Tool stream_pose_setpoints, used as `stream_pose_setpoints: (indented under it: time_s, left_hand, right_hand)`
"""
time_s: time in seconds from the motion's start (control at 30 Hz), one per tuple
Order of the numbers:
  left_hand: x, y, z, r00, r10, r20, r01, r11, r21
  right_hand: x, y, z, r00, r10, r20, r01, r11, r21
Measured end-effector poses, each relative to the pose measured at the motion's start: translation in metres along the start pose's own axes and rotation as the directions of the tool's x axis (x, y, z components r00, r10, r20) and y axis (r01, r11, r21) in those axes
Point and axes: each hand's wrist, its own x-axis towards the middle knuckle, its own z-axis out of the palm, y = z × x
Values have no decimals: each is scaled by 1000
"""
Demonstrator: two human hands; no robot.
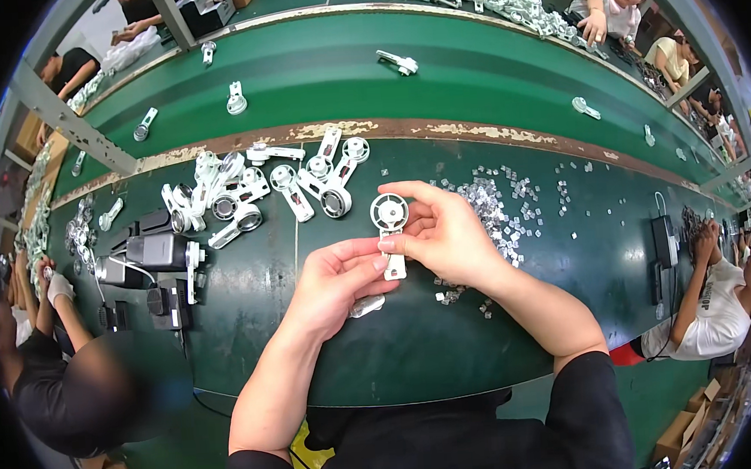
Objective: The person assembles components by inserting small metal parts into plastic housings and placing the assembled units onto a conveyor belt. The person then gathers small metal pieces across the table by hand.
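Observation:
Between my two hands is a white plastic fan-shaped part (389, 212), with a round spoked ring on top and a short handle below. My left hand (337, 280) pinches the handle from the left, thumb on its front. From the right, my right hand (444, 234) grips the same handle, its thumb just under the ring and its fingers curled behind. A small pale, shiny piece (367, 305) lies on the table below my left hand. To the right are many tiny clear pieces (496, 214), scattered loosely.
Similar white fan parts (235, 183) are heaped at the back left of the green table (452, 359). Black box-like devices (157, 252) with cables stand at left. Beyond a worn ledge (472, 131), a green conveyor belt (314, 75) carries single parts. Co-workers sit around.

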Motion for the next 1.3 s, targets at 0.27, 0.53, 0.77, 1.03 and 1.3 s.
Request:
stream_pose_setpoints:
  time_s: [0.27,0.53,0.77,1.03,1.3]
  left_hand:
    - [0,-2,4,999,-9,-51,10,1000,24]
    - [6,9,3,933,-117,339,231,919,-318]
    - [7,12,-3,897,413,-157,-412,910,40]
    - [-2,25,-9,818,575,-5,-325,470,821]
    - [-28,3,3,924,297,241,-203,-153,967]
  right_hand:
    - [0,8,4,1000,-19,6,19,1000,-17]
    - [16,13,1,940,-335,-69,324,806,495]
    - [29,-16,21,976,-211,-43,210,889,406]
    - [78,2,-48,843,-441,-308,280,849,-449]
    - [102,60,-163,778,-546,-312,-170,296,-940]
